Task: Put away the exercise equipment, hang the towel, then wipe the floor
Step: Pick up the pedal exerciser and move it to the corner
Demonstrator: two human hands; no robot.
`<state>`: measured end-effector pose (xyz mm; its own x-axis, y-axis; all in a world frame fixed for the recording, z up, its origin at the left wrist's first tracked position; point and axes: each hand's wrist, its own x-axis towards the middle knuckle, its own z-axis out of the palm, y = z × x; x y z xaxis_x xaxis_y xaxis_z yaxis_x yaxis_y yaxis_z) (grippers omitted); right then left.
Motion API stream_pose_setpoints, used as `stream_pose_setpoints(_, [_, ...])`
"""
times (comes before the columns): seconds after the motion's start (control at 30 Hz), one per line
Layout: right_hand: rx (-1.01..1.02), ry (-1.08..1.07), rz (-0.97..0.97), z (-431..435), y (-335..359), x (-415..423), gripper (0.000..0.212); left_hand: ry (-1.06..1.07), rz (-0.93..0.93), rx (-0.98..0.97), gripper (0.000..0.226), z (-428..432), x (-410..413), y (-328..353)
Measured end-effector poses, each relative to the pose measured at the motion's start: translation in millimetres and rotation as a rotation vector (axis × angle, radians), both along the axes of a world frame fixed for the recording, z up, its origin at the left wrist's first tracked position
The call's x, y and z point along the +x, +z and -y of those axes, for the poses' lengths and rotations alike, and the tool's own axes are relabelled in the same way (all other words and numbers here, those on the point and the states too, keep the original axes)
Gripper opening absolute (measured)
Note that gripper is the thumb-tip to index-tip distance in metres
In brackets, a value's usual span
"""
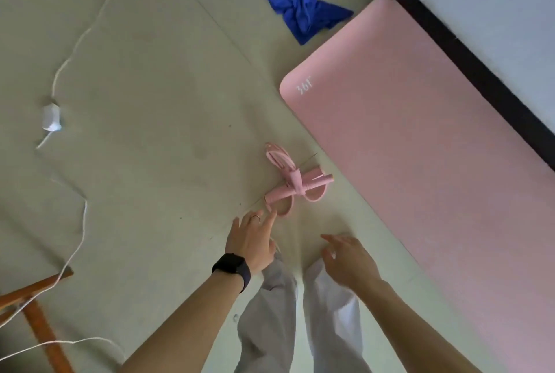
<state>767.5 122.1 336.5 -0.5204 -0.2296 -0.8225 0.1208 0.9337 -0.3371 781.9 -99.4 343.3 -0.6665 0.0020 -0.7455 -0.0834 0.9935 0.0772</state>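
Note:
A pink jump rope (292, 182), bundled and tied, lies on the pale floor in the middle of the view. My left hand (252, 237) reaches toward it with fingers spread, its fingertips just short of the rope's near loop, holding nothing. My right hand (350, 258) hovers open lower right of the rope, also holding nothing. A pink exercise mat (435, 162) lies flat to the right along the wall. A crumpled blue towel (303, 9) rests on the floor beyond the mat's far corner.
A white cable (81, 222) with a small white adapter (51, 118) snakes across the floor at left. A wooden furniture leg (39, 324) stands at lower left. A black baseboard (468, 51) runs along the wall at right. My light trouser legs (300, 321) show below my hands.

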Motion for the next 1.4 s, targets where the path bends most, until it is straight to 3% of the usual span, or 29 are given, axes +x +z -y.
stream_pose_setpoints(0.2, [0.024,-0.033,0.024,5.8,-180.9,-14.0,0.048,-0.106,-0.040,0.000,0.075,-9.8,-25.8,-181.3])
stream_pose_setpoints(0.37, [-0.027,-0.348,-0.010,12.2,-309.4,-15.6,0.060,-0.093,-0.142,0.053,0.087,-27.7,-36.7,-307.5])
stream_pose_setpoints(0.47, [-0.063,-0.531,-0.110,24.4,-356.9,-21.6,0.065,-0.090,-0.196,0.016,0.089,-35.0,-40.0,-350.6])
stream_pose_setpoints(0.6, [-0.075,-0.797,-0.234,41.8,-395.2,-29.0,0.042,-0.067,-0.333,-0.014,0.066,-38.5,-46.4,-378.8])
stream_pose_setpoints(0.7, [-0.027,-0.915,-0.155,42.9,-404.5,-33.4,0.056,-0.034,-0.289,0.055,0.054,-31.2,-57.1,-376.9])
stream_pose_setpoints(0.8, [-0.009,-0.937,0.014,40.6,-381.0,-34.1,0.071,0.045,-0.194,0.159,0.052,-18.5,-63.0,-349.6])
stream_pose_setpoints(0.9, [-0.005,-0.872,0.068,39.0,-317.7,-31.8,0.068,0.202,-0.117,0.269,0.049,-2.4,-63.7,-304.0])
stream_pose_setpoints(1.1, [0.031,-0.918,-0.030,22.7,-143.8,-38.9,0.065,0.534,-0.068,0.348,0.040,-3.9,-74.7,-153.0])
stream_pose_setpoints(1.23, [0.015,-0.866,-0.118,-7.4,-6.9,-45.2,0.070,0.579,-0.026,0.431,0.042,-22.7,-85.7,-20.5])
stream_pose_setpoints(1.4, [-0.041,-0.834,-0.305,-39.9,158.7,-47.7,0.078,0.557,-0.128,0.529,0.045,-54.1,-100.4,134.8])
